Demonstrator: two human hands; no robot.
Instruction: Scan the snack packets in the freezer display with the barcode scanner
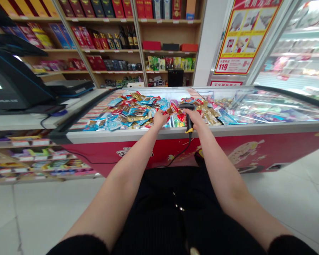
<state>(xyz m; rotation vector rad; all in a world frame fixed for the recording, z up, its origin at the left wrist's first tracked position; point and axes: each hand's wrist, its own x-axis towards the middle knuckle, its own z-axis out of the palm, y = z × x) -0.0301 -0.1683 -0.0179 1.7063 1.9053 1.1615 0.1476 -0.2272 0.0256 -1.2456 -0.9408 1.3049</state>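
My right hand (195, 118) is wrapped round the handle of a black and yellow barcode scanner (190, 120), its head pointing away from me over the chest freezer. Close by on the left, my left hand (160, 118) pinches a small red and gold snack packet (172, 109), which lies just left of the scanner's head. Under and around both hands, a heap of snack packets (138, 111) in blue, gold and red covers part of the freezer top. A black cable (184, 150) runs from the scanner down the freezer's front and off to the left.
The red-fronted chest freezer (255, 141) stretches across in front of me, goods showing under its glass on the right. A counter (23, 122) with a dark till machine (13, 78) stands at left. Shelves (108, 51) of boxes and bottles rise behind.
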